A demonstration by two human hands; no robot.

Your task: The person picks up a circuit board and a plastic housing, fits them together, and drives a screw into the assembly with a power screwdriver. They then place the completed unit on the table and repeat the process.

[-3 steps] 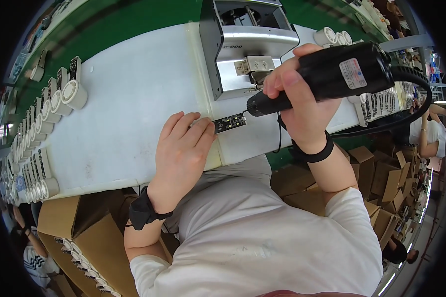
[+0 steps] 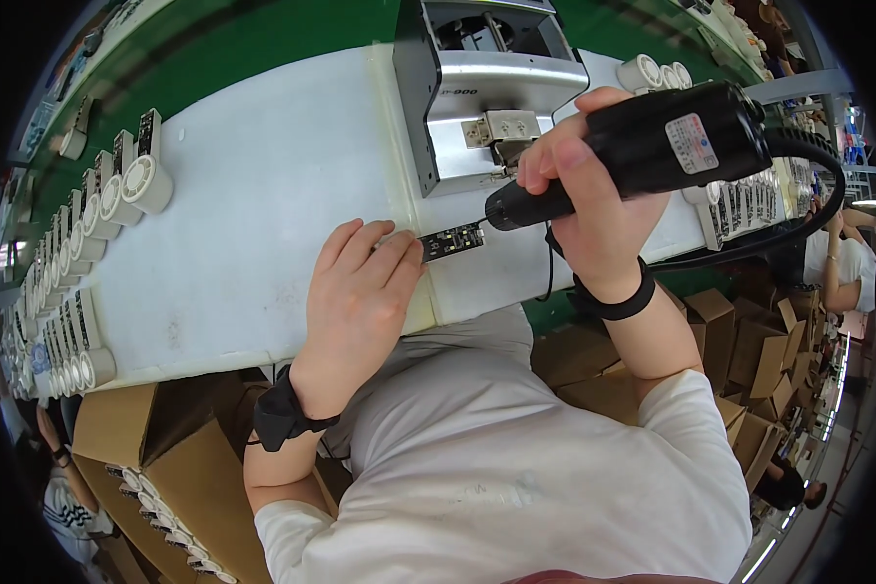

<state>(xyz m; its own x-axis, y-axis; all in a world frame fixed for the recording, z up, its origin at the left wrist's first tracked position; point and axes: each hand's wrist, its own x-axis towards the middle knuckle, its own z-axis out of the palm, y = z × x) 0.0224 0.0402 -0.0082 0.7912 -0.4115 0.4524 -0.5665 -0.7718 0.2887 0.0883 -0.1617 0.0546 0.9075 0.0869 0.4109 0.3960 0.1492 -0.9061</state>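
Observation:
My right hand is wrapped round a black electric screwdriver, held slanting with its tip to the left. The thin bit meets the right end of a small black circuit board, or nearly so; contact is too fine to make out. My left hand grips the other end of that board, its fingers covering whatever part lies beneath them. Behind the screwdriver tip stands a silver and grey machine, with a metal block at its front.
White round parts with circuit boards stand in rows at the table's left. More white parts sit behind the machine's right side and at the right edge. A black cable loops from the screwdriver. Cardboard boxes flank me below the white tabletop.
My hands, the screwdriver and the board stay practically in place. At the far left and right edges, other people have shifted slightly.

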